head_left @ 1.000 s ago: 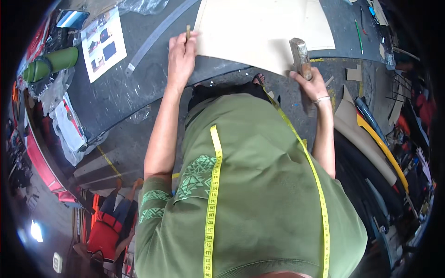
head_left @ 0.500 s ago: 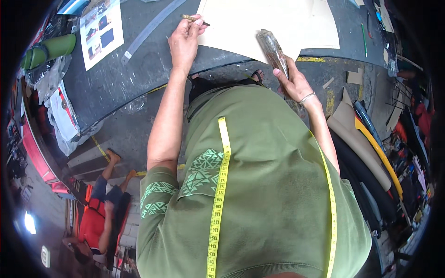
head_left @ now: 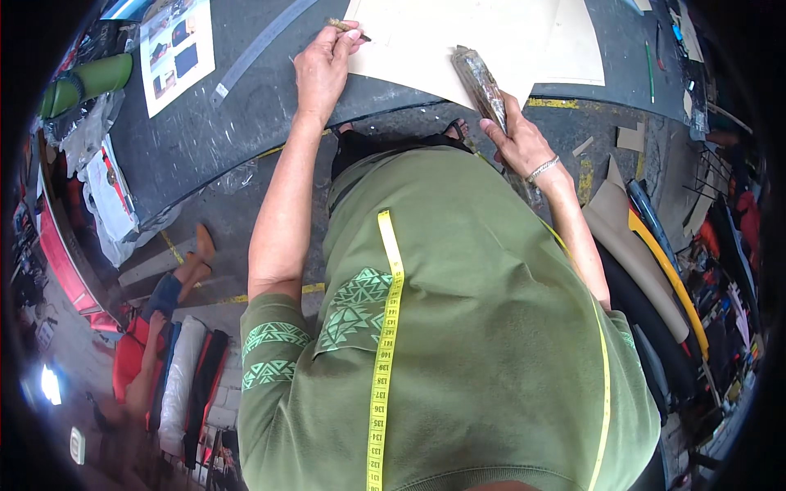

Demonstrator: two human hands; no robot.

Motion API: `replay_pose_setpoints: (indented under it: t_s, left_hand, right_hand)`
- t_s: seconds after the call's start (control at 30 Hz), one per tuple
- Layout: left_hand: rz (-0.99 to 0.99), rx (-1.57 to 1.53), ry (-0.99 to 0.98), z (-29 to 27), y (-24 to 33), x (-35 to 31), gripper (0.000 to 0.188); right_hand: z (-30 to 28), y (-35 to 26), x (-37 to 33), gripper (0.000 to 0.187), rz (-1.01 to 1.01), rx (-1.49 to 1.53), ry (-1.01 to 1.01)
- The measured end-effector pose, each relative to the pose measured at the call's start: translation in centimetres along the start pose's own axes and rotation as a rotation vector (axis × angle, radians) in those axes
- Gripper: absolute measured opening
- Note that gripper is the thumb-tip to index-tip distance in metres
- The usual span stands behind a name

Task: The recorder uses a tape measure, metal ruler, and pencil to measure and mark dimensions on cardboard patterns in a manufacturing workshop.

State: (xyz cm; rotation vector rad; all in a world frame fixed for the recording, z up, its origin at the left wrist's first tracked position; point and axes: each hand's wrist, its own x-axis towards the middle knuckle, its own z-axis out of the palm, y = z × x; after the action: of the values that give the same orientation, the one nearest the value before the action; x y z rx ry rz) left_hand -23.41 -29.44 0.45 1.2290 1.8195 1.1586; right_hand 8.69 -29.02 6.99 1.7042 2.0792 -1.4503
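Note:
My left hand [head_left: 323, 74] is closed on a short tool with a tan-brown body and a dark pointed tip [head_left: 336, 25]. The tool lies slantwise above the left edge of a cream paper sheet [head_left: 442, 41] on the dark table. My right hand [head_left: 522, 141] wraps round a thick, worn, mottled brown-grey club [head_left: 479, 80]. The club's far end reaches over the front corner of the sheet; its lower end runs down beside my body. A yellow measuring tape [head_left: 383, 360] hangs round my neck.
A long grey ruler [head_left: 260, 47] and a picture sheet [head_left: 176, 49] lie left on the dark table [head_left: 246, 123]. A green roll [head_left: 88, 85] is at the far left. A green pencil [head_left: 650, 72] lies right. Rolled materials [head_left: 647, 266] lean at the right. Another person [head_left: 129, 360] is lower left.
Both hands keep their holds and have barely shifted. The other person at lower left has moved, uncovering pale and dark rolls. My view has shifted slightly.

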Motion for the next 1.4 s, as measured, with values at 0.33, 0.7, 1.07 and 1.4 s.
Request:
replay_pose_setpoints:
  t_s: [0.33, 0.7, 1.07, 1.4]
  left_hand:
    - [0.114, 0.069, 0.048, 0.2, -0.4, 0.0, 0.019]
    - [0.379, 0.301, 0.044, -0.1, 0.1, 0.5, 0.019]
    - [0.445, 0.384, -0.019, -0.2, 0.7, 1.0, 0.017]
    - [0.206, -0.136, 0.007, 2.5, 2.2, 5.2, 0.02]
  right_hand:
    - [-1.3, -4.0, 0.3, 0.068, 0.068, 0.126, -0.028]
    - [-2.7, -13.0, 4.5, 0.077, -0.907, 0.128, 0.196]
    - [-1.8, -11.4, 3.9, 0.073, -0.613, -0.016, 0.141]
    - [-1.3, -6.9, 3.5, 0.073, -0.363, 0.448, 0.255]
